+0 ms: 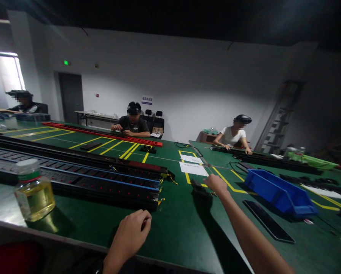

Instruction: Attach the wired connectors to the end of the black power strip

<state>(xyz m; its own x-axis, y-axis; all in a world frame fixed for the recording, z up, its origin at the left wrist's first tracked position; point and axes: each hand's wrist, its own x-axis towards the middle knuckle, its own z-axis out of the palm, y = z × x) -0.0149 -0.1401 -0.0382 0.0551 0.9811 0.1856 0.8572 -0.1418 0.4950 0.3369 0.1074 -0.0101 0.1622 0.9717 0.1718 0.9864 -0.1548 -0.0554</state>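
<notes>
My left hand (133,230) rests near the front edge of the green table (176,228), its fingers curled together; whether anything is inside them is hidden. Farther forward, my right hand (217,185) reaches over the table with its fingers bent, beside a small black part (200,189). Whether the fingertips touch that part I cannot tell. Left of both hands lie long black rails (102,188) with blue strips and red dots, with yellow wires at their right end. White papers (193,168) lie just beyond my right hand.
A bottle of yellow liquid (35,192) stands at the left front. On the right are a blue bin (279,192) and a dark phone-like slab (269,220). Across the table, people work at a red rack (147,142) and black rails (276,161); a green tray (316,160) is farther right.
</notes>
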